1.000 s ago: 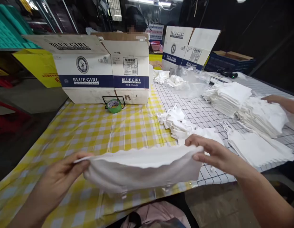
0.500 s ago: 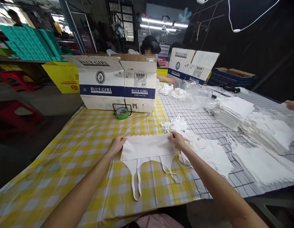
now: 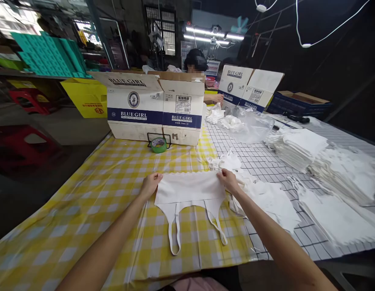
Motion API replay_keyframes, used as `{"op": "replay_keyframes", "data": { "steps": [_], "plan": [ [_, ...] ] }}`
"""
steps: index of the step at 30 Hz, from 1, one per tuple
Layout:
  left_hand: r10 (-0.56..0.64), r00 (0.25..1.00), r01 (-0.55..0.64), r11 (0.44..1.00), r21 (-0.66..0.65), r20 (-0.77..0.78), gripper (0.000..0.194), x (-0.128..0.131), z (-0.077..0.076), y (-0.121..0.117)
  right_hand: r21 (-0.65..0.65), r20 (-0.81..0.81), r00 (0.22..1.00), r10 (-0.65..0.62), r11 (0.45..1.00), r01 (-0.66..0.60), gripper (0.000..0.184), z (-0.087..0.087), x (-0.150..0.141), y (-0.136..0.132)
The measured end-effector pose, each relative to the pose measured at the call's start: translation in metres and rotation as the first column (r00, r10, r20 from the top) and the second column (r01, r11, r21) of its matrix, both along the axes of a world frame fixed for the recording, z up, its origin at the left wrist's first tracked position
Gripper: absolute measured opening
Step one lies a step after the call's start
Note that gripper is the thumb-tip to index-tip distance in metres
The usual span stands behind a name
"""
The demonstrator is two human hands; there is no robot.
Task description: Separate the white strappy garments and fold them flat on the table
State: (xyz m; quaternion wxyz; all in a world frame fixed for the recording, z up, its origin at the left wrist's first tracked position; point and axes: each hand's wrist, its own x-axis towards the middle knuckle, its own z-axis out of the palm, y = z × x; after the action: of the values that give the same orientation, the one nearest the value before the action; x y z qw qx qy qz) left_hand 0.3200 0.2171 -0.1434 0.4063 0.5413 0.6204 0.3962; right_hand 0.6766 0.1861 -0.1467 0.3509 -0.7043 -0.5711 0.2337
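Observation:
A white camisole top (image 3: 190,188) lies spread on the yellow checked tablecloth (image 3: 114,226), its scalloped hem away from me and its two straps pointing toward me. My left hand (image 3: 151,184) pinches the far left corner of the top. At the far right corner, my right hand (image 3: 229,180) pinches the fabric in the same way. Just right of my right hand lies a loose heap of white garments (image 3: 266,202). A smaller crumpled white piece (image 3: 225,161) rests beyond the top.
A white and blue carton (image 3: 153,107) stands at the back, with a green tape roll (image 3: 158,145) before it. Stacked white garments (image 3: 302,145) fill the right side, near a clear plastic bag (image 3: 254,125). Another person's hand (image 3: 217,98) is behind the carton's right edge.
The right strap of the top now hangs straighter toward me. The view has shifted slightly left. A hand at the far right edge has gone from view; both my hands keep their pinch.

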Motion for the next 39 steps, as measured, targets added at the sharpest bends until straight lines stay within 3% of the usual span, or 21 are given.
{"op": "replay_keyframes", "data": {
  "steps": [12, 20, 28, 39],
  "plan": [
    [-0.012, 0.994, 0.017, 0.999, -0.039, 0.111, 0.039, 0.001, -0.007, 0.004, -0.042, -0.031, 0.999, -0.010, 0.999, 0.009, 0.027, -0.006, -0.001, 0.002],
    [-0.041, 0.969, 0.086, 0.980, -0.177, 0.244, 0.046, -0.003, -0.017, 0.003, -0.120, -0.051, 0.997, 0.050, 0.991, -0.056, 0.026, -0.014, -0.006, 0.000],
    [-0.012, 0.930, 0.122, 0.953, -0.277, 0.368, 0.044, -0.011, -0.020, 0.001, -0.136, 0.053, 0.994, 0.100, 0.986, -0.092, 0.023, -0.027, -0.011, 0.002],
    [-0.123, 0.902, 0.257, 0.923, -0.288, 0.414, 0.050, -0.017, -0.014, -0.024, -0.175, 0.039, 0.997, 0.066, 0.983, -0.058, 0.006, -0.032, -0.008, -0.010]
  ]
}}
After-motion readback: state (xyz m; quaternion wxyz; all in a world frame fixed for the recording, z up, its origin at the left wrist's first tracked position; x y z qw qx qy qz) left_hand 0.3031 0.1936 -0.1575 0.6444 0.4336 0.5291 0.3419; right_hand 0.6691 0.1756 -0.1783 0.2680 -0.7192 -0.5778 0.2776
